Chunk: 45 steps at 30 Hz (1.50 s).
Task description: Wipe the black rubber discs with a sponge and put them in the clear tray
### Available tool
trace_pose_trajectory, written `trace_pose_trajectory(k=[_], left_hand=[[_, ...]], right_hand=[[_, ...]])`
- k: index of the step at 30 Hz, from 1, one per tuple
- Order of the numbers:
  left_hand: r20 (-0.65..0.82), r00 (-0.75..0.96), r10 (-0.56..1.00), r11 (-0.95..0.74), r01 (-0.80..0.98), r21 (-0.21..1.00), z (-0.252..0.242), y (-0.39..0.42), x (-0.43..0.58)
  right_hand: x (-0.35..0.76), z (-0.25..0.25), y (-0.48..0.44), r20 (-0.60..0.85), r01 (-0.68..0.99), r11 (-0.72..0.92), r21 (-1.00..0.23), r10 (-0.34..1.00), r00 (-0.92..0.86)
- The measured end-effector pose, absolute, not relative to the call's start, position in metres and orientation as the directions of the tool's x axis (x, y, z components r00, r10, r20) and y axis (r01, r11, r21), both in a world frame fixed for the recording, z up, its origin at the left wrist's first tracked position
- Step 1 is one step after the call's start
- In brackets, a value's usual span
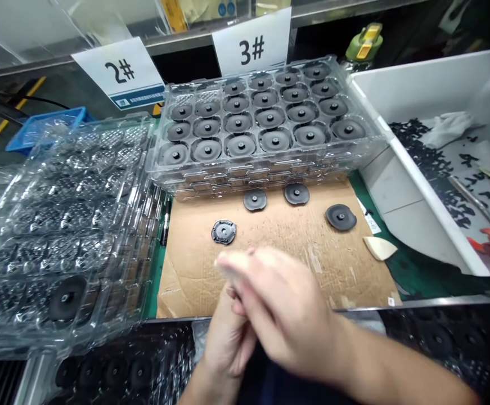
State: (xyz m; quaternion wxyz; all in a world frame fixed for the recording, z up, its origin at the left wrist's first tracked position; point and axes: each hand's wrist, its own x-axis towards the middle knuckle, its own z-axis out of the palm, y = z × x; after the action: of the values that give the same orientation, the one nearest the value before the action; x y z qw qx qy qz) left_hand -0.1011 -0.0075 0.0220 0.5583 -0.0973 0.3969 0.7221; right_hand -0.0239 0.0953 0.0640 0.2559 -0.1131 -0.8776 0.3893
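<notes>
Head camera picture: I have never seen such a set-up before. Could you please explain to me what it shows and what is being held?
There is no robot here, only a person with two bare hands. The camera is worn on the person's head and looks forward and down, so the arms enter from below. The right hand lies over the left hand; they are blurred and cover each other, so I cannot tell what, if anything, is held. Beyond them is a cardboard sheet with four dark discs and a pale wedge. Behind it are stacked clear trays, with more dark discs in the top one. At the right, a white bin holds small black pieces.
</notes>
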Motion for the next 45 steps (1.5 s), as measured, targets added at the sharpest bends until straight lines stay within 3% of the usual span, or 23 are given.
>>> trace_pose_trajectory(k=[4,8,12,16,19,21,24,27,30,32,37,41,45], left_hand=[[-0.537,-0.386,0.75,-0.086,-0.862,0.499,0.02,-0.012,-0.104],[-0.557,-0.35,0.753,-0.031,-0.864,0.502,0.023,-0.005,-0.1],[-0.504,-0.38,0.776,-0.092,-0.858,0.506,0.028,-0.003,-0.105],[-0.468,-0.413,0.781,-0.106,-0.827,0.552,0.027,0.0,-0.104],[-0.472,-0.456,0.755,-0.119,-0.803,0.584,0.029,0.006,-0.1],[-0.479,-0.477,0.737,-0.12,-0.79,0.602,0.031,0.009,-0.099],[-0.469,-0.526,0.71,-0.137,-0.756,0.64,0.032,0.009,-0.099],[-0.466,-0.556,0.688,-0.156,-0.741,0.653,0.031,0.009,-0.099],[-0.481,-0.535,0.694,-0.148,-0.761,0.632,0.027,0.009,-0.098],[-0.468,-0.53,0.707,-0.161,-0.765,0.624,0.023,0.009,-0.098],[-0.504,-0.503,0.702,-0.177,-0.809,0.561,0.019,0.006,-0.098],[-0.515,-0.471,0.716,-0.175,-0.836,0.521,0.023,0.004,-0.1],[-0.529,-0.452,0.719,-0.144,-0.841,0.522,0.024,0.008,-0.098]], right_hand=[[-0.019,0.066,0.093,0.295,-0.039,0.62,-0.783,0.315,-0.902],[-0.027,0.069,0.098,0.324,0.057,0.681,-0.73,0.418,-0.849],[-0.011,0.068,0.104,0.315,-0.041,0.65,-0.759,0.311,-0.897],[0.015,0.063,0.105,0.18,0.168,0.651,-0.74,0.433,-0.883],[0.019,0.06,0.099,0.277,0.201,0.696,-0.689,0.509,-0.815],[0.016,0.058,0.097,0.317,0.137,0.693,-0.708,0.485,-0.815],[0.01,0.054,0.101,0.263,0.122,0.639,-0.759,0.473,-0.841],[0.008,0.055,0.101,0.268,0.171,0.655,-0.736,0.514,-0.815],[0.009,0.055,0.102,0.313,0.073,0.65,-0.756,0.457,-0.833],[0.009,0.047,0.112,0.237,0.082,0.575,-0.814,0.457,-0.857],[0.012,-0.003,0.137,0.002,0.441,0.422,-0.792,0.724,-0.69],[0.021,-0.04,0.131,-0.002,0.386,0.45,-0.805,0.649,-0.761],[0.018,-0.021,0.13,-0.008,0.38,0.446,-0.81,0.64,-0.769]])
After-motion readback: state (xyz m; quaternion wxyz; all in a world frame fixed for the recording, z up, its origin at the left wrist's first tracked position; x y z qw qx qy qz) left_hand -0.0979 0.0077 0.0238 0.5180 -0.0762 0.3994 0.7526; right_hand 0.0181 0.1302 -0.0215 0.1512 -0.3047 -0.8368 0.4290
